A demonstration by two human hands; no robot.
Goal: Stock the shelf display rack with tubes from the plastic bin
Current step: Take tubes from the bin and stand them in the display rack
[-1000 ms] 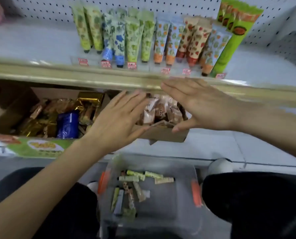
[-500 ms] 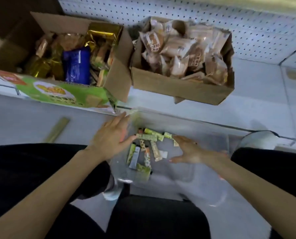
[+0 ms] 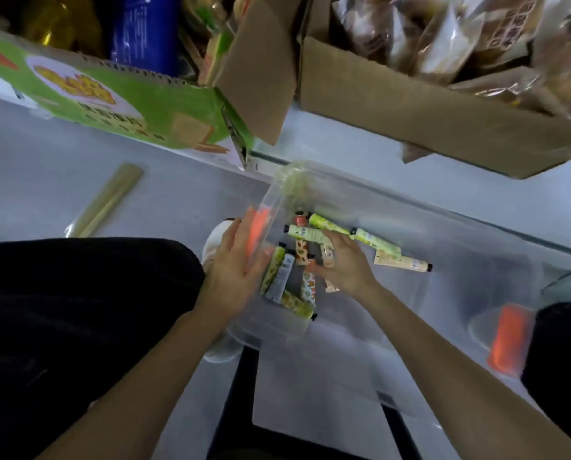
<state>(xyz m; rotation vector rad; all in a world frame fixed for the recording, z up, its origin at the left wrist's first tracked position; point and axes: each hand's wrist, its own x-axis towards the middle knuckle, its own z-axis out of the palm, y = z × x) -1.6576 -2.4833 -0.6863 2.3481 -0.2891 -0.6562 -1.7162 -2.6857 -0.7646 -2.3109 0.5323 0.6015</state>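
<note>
A clear plastic bin (image 3: 443,260) sits on the floor between my knees, with several small tubes (image 3: 380,247) lying loose in its left end. My right hand (image 3: 347,267) is inside the bin on top of the pile. Its thumb and fingers curl around a peach tube (image 3: 326,257). My left hand (image 3: 237,270) lies flat with fingers apart against the outside of the bin's left wall, beside an orange latch (image 3: 256,234). A blue-white tube (image 3: 282,277) and green patterned tubes lie between the two hands. The shelf display rack is out of view.
A green printed carton (image 3: 128,104) and a brown cardboard box of wrapped snacks (image 3: 410,104) stand on the low shelf just above the bin. A gold strip (image 3: 108,204) lies on the floor at left. My black-trousered knee (image 3: 78,310) flanks the bin.
My view has tilted down from the shelf to the bin. Both hands dropped from shelf height; the right hand went from flat above the tubes to curled around one, and the left moved onto the bin's wall.
</note>
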